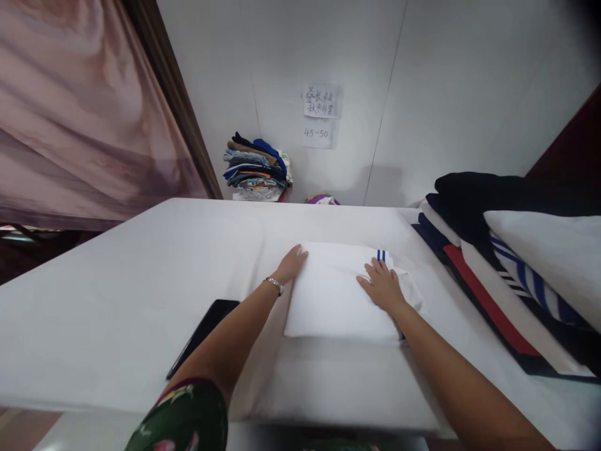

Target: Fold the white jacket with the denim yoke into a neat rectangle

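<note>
A folded white long-sleeved garment (335, 294) lies on the white table in front of me, with two blue stripes near its far right corner. At its far left corner is my left hand (291, 263), closed on the edge with the thumb over the cloth. Part of those fingers is hard to make out. My right hand (382, 285) rests flat on the garment's right side, fingers spread just below the stripes. Some loose white cloth (410, 291) sticks out to the right, past that hand.
A black phone-like slab (204, 335) lies left of my left forearm. Folded clothes (507, 269) are stacked along the table's right side. Beyond the far edge stands another clothes pile (258, 166), beneath handwritten paper signs (322, 116) on the wall. A pink curtain (89, 113) hangs at left.
</note>
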`<state>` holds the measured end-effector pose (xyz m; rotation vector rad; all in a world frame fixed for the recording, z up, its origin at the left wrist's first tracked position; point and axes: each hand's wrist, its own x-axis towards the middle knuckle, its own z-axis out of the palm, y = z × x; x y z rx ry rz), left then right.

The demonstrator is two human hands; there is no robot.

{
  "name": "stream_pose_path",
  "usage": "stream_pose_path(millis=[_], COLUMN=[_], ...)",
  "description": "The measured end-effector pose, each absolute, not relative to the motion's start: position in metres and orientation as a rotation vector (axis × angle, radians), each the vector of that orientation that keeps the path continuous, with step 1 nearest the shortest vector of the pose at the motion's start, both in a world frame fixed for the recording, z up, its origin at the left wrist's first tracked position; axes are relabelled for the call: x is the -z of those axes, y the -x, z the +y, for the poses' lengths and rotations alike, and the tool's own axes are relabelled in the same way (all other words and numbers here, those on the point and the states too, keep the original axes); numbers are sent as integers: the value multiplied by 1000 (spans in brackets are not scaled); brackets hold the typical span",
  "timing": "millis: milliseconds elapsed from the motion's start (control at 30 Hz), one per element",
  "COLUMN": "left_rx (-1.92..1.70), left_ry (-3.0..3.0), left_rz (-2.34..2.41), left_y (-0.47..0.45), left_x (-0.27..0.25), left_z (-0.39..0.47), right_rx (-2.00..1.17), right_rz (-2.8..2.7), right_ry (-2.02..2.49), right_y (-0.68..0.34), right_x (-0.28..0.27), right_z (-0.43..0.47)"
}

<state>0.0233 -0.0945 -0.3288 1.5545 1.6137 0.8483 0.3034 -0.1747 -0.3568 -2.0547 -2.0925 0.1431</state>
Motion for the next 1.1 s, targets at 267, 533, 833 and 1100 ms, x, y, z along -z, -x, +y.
stream_pose_path(millis=[267, 533, 833, 1100], left_rx=[-810, -807, -493, -354], left_ry=[-1511, -1564, -1925, -2015], left_rz=[1495, 1436, 1654, 1794], left_y=[-21, -28, -32, -42], left_x=[332, 338, 342, 326], left_z=[-38, -21, -18, -29], right_rx=[-309, -271, -142, -158], right_rz=[-1937, -1757, -1776, -1871], right_ry=[2027, 2191, 2251, 2309], right_y=[-313, -337, -352, -355], right_x=[352, 332, 338, 338], right_z=[-163, -94, -100, -97])
